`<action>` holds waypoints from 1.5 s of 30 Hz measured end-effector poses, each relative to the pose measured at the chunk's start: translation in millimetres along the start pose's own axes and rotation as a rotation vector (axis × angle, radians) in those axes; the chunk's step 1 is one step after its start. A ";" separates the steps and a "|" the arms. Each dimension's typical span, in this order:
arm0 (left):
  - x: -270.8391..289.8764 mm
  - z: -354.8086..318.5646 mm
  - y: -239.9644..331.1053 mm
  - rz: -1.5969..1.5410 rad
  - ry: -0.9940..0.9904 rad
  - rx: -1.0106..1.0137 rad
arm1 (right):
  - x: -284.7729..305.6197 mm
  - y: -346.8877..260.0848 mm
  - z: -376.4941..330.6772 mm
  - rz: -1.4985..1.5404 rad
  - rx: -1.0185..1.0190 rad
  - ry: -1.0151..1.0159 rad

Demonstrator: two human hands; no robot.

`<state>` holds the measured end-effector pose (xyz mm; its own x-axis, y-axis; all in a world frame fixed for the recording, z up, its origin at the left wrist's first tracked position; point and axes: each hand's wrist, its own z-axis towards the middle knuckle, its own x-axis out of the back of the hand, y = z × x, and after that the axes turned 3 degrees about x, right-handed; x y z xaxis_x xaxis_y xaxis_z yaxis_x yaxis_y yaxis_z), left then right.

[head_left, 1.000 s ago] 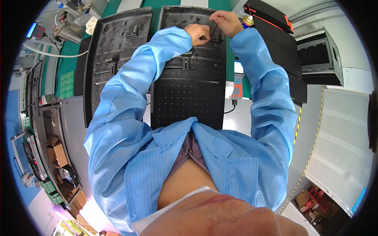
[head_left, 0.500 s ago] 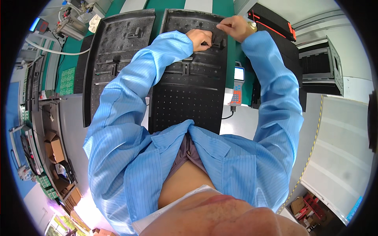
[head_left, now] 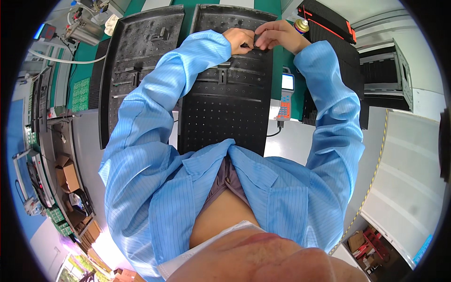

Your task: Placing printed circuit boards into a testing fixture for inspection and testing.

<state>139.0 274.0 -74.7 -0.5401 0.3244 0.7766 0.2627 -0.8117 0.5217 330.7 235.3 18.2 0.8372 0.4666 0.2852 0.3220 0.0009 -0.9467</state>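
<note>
Head view, looking straight down over a blue striped coat: at about twelve o'clock the left hand point(head_left: 238, 38) and the right hand point(head_left: 277, 36) met at the far end of a long black perforated panel point(head_left: 225, 113). Both were closed narrowly, fingertips pinched together on a small dark clip point(head_left: 250, 43) that sat on the panel's upper edge; whether the clip was seated or loose could not be told. The panel ran from twelve o'clock down to the picture's centre, lying on a green bench point(head_left: 282, 61).

To do this well, the person would probably need to keep one hand steadying the clip while the other pressed it squarely, without twisting, so that the thin plastic was not bent.

Counted: two hands; two flat black panels, the second black panel point(head_left: 136, 66) just beside the first at eleven o'clock; one handheld scanner point(head_left: 285, 96) at one o'clock, near the right sleeve; one spray can point(head_left: 301, 26) beyond the right wrist; one stack of black trays point(head_left: 329, 21) at one o'clock.
</note>
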 end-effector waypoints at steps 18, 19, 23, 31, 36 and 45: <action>-1.3 -1.7 -3.6 -0.023 -0.013 -0.003 | -9.9 -18.5 18.2 -0.405 0.152 0.034; -1.5 -2.8 -5.3 -0.032 -0.017 -0.007 | -10.8 -21.3 18.4 -0.319 0.036 0.009; 0.7 0.8 0.9 -0.014 -0.013 -0.009 | 12.0 -6.3 15.6 -0.355 0.223 -0.068; 2.1 -0.7 1.0 0.016 -0.012 -0.011 | -5.1 -29.6 9.3 -0.714 0.086 0.002; 1.0 1.2 0.0 0.029 0.017 -0.030 | -5.5 -22.8 11.3 -0.081 -0.134 -0.056; -3.0 -4.6 -3.0 0.024 0.114 -0.037 | 6.0 -9.5 7.6 0.256 0.008 -0.102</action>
<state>136.2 273.2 -80.3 -0.6218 0.2492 0.7425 0.2483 -0.8364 0.4886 329.3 244.9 27.8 0.8419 0.5392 0.0205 0.1019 -0.1215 -0.9874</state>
